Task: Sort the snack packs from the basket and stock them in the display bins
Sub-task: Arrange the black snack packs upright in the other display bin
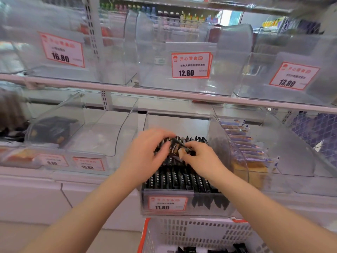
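Pinching one black snack pack (179, 149) between them, the fingers (165, 147) of the left hand (145, 157) and those of the right hand (202, 157) curl around its two ends, directly above the middle display bin (184, 207). This bin, at 12 o'clock from the basket (182, 232), already holds tight rows of the same black packs (178, 178), so I judge it is nearly full. At 6 o'clock a few black packs (238, 248) lie in the basket, not yet stocked. At 3 o'clock a bin has purple packs (244, 143); at 9 o'clock an almost bare bin (102, 139).
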`<move>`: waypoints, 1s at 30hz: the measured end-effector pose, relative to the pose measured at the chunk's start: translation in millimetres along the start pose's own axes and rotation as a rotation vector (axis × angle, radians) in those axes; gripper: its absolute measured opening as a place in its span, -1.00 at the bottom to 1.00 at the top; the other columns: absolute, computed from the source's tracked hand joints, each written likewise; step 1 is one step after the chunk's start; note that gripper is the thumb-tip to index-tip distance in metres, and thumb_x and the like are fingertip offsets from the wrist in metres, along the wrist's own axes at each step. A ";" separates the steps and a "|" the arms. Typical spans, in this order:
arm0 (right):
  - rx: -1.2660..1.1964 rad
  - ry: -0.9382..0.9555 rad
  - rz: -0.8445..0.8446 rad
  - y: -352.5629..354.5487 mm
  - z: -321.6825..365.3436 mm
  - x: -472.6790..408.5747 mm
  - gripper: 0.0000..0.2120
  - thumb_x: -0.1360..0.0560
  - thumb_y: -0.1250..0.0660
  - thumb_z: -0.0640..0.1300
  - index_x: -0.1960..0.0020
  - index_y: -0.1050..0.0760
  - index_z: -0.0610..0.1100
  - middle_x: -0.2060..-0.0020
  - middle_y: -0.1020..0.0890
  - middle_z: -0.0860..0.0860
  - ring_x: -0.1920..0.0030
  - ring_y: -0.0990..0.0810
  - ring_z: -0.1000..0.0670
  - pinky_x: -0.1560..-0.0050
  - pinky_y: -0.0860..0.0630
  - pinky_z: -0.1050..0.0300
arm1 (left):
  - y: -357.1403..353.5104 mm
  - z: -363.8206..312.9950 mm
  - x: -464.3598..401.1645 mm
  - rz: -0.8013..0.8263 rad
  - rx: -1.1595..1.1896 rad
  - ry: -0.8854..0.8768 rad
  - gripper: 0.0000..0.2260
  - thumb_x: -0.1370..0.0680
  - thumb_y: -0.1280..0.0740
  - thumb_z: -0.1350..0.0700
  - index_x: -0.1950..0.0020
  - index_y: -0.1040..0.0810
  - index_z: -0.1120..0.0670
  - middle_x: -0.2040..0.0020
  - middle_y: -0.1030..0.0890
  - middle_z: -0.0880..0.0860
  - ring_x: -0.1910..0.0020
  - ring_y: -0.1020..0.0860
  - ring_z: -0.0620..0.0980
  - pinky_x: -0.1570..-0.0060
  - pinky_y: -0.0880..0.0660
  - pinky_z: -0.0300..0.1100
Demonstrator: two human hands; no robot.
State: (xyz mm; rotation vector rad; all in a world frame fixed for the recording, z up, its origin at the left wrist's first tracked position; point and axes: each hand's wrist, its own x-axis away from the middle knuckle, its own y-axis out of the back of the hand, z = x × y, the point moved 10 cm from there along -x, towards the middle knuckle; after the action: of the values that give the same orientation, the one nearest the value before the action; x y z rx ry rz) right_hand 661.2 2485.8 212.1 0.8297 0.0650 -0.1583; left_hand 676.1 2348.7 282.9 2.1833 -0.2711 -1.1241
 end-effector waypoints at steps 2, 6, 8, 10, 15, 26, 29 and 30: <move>0.020 -0.073 -0.078 -1.5 -4.8 -22.4 -0.81 -0.53 -0.27 -0.01 -0.04 -0.56 -0.09 0.03 -0.61 0.03 0.18 -0.51 0.07 0.24 -0.36 0.17 | 17.1 30.5 9.9 -0.124 -0.011 0.146 -0.76 -0.51 -0.30 0.24 -0.18 -0.52 0.18 -0.14 -0.54 0.06 -0.17 -0.46 -0.06 -0.21 -0.25 -0.33; 0.123 -0.111 -0.176 -14.0 -0.2 -70.6 -0.78 -0.51 -0.31 -0.02 0.00 -0.54 -0.18 0.09 -0.61 -0.07 0.06 -0.54 -0.07 0.19 -0.30 0.19 | -9.3 92.4 36.7 0.031 0.256 0.537 -0.54 -0.52 -0.32 0.14 -0.40 -0.30 0.09 -0.34 -0.38 -0.02 -0.27 -0.36 -0.13 -0.30 -0.27 -0.23; 0.141 -0.130 -0.172 -28.2 2.1 -89.5 -0.80 -0.51 -0.31 -0.05 0.04 -0.48 -0.20 0.14 -0.58 -0.11 0.19 -0.50 -0.06 0.27 -0.32 0.16 | -24.2 103.3 41.6 0.088 0.457 0.619 -0.55 -0.53 -0.31 0.11 -0.40 -0.30 0.03 -0.34 -0.41 -0.07 -0.23 -0.40 -0.21 -0.20 -0.33 -0.34; 0.144 -0.165 -0.167 -41.2 1.1 -102.7 -0.78 -0.51 -0.31 -0.05 0.01 -0.41 -0.21 0.15 -0.55 -0.11 0.25 -0.47 -0.03 0.33 -0.32 0.14 | -28.7 111.1 41.5 0.076 0.550 0.658 -0.54 -0.52 -0.32 0.10 -0.41 -0.31 0.00 -0.29 -0.44 -0.12 -0.17 -0.43 -0.26 -0.09 -0.32 -0.44; 0.159 -0.224 -0.124 -70.2 -4.9 -121.1 -0.68 -0.46 -0.36 -0.10 -0.11 -0.41 -0.25 -0.02 -0.57 -0.16 -0.05 -0.53 -0.14 0.18 -0.37 0.13 | -23.9 121.5 39.7 0.031 0.576 0.685 -0.65 -0.52 -0.33 0.08 -0.30 -0.46 0.01 -0.15 -0.56 -0.08 -0.02 -0.50 -0.36 0.12 -0.37 -0.60; 0.274 0.009 0.070 -95.6 22.0 -113.3 -0.73 -0.53 -0.19 -0.24 -0.21 -0.48 -0.22 -0.13 -0.57 -0.18 -0.13 -0.52 -0.17 -0.12 -0.44 0.04 | -23.1 116.8 38.2 0.048 0.546 0.635 -0.66 -0.54 -0.29 0.05 -0.32 -0.45 0.00 -0.19 -0.56 -0.07 -0.09 -0.50 -0.28 0.12 -0.33 -0.64; 0.324 0.032 0.216 -95.5 24.1 -105.0 -0.65 -0.55 -0.19 -0.18 -0.33 -0.40 -0.20 -0.24 -0.51 -0.16 -0.21 -0.48 -0.16 -0.18 -0.40 0.05 | -20.6 115.2 37.9 0.085 0.480 0.646 -0.66 -0.54 -0.28 0.03 -0.32 -0.44 0.03 -0.21 -0.54 -0.07 -0.06 -0.50 -0.24 0.09 -0.33 -0.56; 0.331 0.042 0.233 -89.7 25.9 -99.8 -0.61 -0.56 -0.20 -0.15 -0.37 -0.35 -0.19 -0.29 -0.48 -0.15 -0.24 -0.46 -0.14 -0.22 -0.37 0.07 | -16.0 112.9 36.9 0.078 0.424 0.632 -0.68 -0.55 -0.28 0.03 -0.30 -0.45 0.03 -0.19 -0.53 -0.08 -0.04 -0.49 -0.22 0.11 -0.33 -0.55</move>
State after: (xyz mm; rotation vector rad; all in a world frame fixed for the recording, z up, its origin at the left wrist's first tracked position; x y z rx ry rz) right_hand 547.8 2418.6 176.0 1.1638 -0.0193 0.0709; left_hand 608.1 2292.1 202.1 2.7414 -0.3256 -0.3033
